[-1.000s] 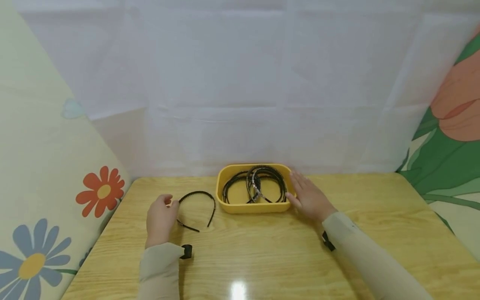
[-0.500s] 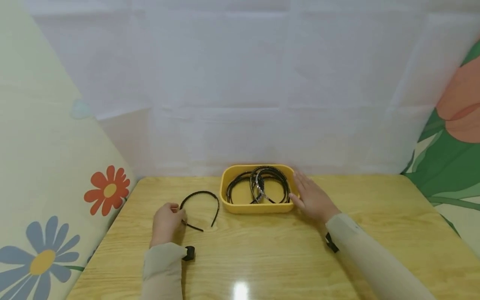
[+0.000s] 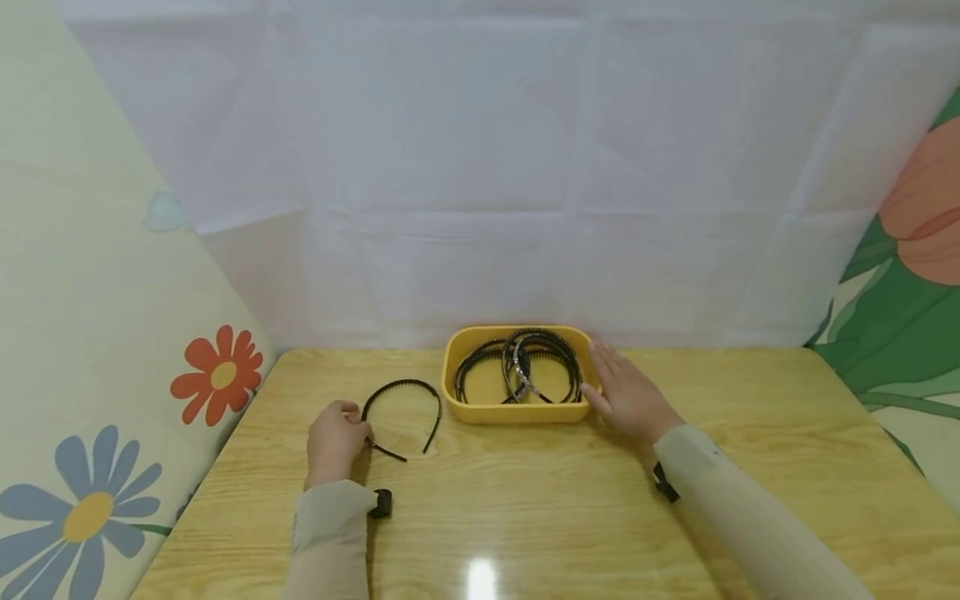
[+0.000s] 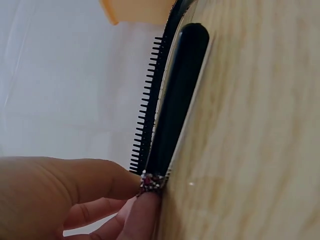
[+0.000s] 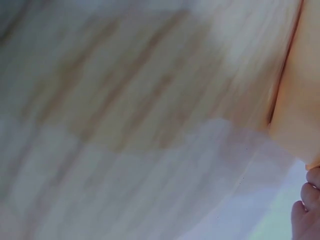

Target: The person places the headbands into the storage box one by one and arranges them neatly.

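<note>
A black toothed headband (image 3: 438, 408) lies flat on the wooden table at left, its two ends toward the front. My left hand (image 3: 332, 440) pinches its left arm; in the left wrist view, thumb and finger close on a small jewelled ornament (image 4: 151, 182) on the headband (image 4: 176, 100). Right of it stands a yellow bin (image 3: 517, 414) holding several black headbands (image 3: 542, 337), one of them with a silvery sparkling band. With fingers straight, my right hand (image 3: 632, 398) rests against the bin's right side; in the right wrist view only its fingertips show by the bin wall (image 5: 300, 85).
The wooden table (image 3: 525, 517) ends at the back against a hanging white cloth (image 3: 450, 167), close behind the bin. Flower-printed panels (image 3: 112, 333) flank the table on both sides. A black strap (image 3: 381, 503) sits at my left wrist.
My left hand, beside the headband with fingers apart a second ago, now pinches its left arm. The headband and the right hand at the bin hold their places; the head view shifted slightly.
</note>
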Tool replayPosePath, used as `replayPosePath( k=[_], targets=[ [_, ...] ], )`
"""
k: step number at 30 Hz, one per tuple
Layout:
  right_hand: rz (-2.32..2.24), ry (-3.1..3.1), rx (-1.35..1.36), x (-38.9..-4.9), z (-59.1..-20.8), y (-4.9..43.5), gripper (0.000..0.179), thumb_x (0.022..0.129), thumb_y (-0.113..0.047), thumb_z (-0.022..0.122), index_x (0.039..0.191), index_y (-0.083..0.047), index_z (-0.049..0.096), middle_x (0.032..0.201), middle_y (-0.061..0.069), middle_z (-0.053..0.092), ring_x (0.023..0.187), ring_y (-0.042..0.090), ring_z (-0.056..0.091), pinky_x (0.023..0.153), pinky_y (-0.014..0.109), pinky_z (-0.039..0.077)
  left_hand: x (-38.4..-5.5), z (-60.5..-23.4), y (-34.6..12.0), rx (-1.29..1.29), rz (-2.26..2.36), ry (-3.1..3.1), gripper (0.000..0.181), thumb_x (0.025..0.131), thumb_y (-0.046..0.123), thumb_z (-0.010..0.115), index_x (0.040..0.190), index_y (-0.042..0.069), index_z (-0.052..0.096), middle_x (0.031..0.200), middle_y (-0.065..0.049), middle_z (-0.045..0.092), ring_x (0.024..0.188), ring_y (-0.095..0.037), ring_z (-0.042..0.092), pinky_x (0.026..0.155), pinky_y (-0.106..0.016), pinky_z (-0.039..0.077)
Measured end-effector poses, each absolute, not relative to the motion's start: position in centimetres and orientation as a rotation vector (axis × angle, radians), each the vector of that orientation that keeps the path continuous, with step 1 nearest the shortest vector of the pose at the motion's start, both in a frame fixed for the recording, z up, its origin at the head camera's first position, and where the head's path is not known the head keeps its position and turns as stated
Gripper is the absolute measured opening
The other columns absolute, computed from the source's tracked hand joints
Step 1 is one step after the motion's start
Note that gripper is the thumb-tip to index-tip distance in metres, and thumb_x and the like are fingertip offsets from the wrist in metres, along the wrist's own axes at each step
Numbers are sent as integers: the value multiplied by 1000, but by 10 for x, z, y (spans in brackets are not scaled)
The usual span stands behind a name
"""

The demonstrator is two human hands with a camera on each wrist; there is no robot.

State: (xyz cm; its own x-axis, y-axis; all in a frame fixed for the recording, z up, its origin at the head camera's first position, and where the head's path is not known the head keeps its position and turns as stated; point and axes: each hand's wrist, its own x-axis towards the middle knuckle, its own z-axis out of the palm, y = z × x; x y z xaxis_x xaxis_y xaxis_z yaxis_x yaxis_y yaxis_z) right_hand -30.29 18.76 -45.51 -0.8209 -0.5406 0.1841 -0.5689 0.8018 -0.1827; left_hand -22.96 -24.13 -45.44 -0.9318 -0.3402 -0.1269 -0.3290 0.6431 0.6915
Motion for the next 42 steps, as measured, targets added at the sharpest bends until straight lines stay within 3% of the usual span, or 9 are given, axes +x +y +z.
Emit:
replayPosePath(
  k=[7, 20, 25, 28, 31, 36, 42],
  targets=[
    [340, -2867, 889, -305, -456, 187, 71, 110, -37, 41, 156, 12, 19, 163, 28, 19, 152, 43, 19, 124, 51, 16, -228, -453, -242, 586, -1204, -2804, 36, 97, 10, 57, 126, -11, 57, 121, -30, 64, 101, -43, 64, 84, -52, 53],
    [345, -2855, 901, -306, -455, 188, 70, 110, -37, 41, 155, 12, 20, 163, 28, 18, 150, 45, 22, 124, 52, 19, -228, -455, -251, 634, -1347, -2708, 42, 97, 14, 55, 129, -13, 60, 121, -32, 65, 110, -46, 61, 93, -53, 51],
    [336, -2847, 910, -306, -455, 188, 70, 110, -36, 41, 155, 13, 20, 163, 29, 19, 150, 45, 22, 123, 52, 20, -229, -455, -253, 646, -1409, -2662, 40, 96, 13, 55, 126, -12, 62, 111, -28, 69, 89, -31, 70, 80, -35, 54],
    [342, -2851, 911, -305, -455, 188, 70, 110, -36, 41, 155, 13, 20, 163, 29, 19, 150, 45, 21, 123, 52, 19, -230, -456, -255, 631, -1488, -2620, 37, 97, 11, 56, 125, -12, 63, 104, -25, 70, 73, -15, 67, 67, -22, 52],
    [339, -2857, 909, -306, -456, 188, 71, 110, -36, 41, 155, 13, 20, 163, 29, 18, 151, 44, 21, 124, 51, 19, -230, -455, -257, 601, -1603, -2571, 36, 96, 7, 58, 124, -14, 63, 100, -22, 71, 67, -6, 63, 60, -18, 52],
    [327, -2863, 907, -307, -458, 189, 71, 110, -37, 40, 156, 13, 19, 163, 28, 18, 151, 44, 21, 124, 51, 19, -228, -449, -259, 547, -1789, -2467, 39, 97, 4, 58, 129, -19, 57, 101, -24, 70, 71, -9, 68, 64, -24, 60],
    [325, -2862, 907, -307, -458, 189, 71, 110, -38, 39, 156, 12, 19, 163, 28, 18, 151, 44, 20, 124, 51, 19, -225, -441, -257, 557, -1861, -2430, 42, 98, 4, 57, 134, -17, 54, 115, -27, 65, 84, -12, 69, 71, -23, 61]
  ],
)
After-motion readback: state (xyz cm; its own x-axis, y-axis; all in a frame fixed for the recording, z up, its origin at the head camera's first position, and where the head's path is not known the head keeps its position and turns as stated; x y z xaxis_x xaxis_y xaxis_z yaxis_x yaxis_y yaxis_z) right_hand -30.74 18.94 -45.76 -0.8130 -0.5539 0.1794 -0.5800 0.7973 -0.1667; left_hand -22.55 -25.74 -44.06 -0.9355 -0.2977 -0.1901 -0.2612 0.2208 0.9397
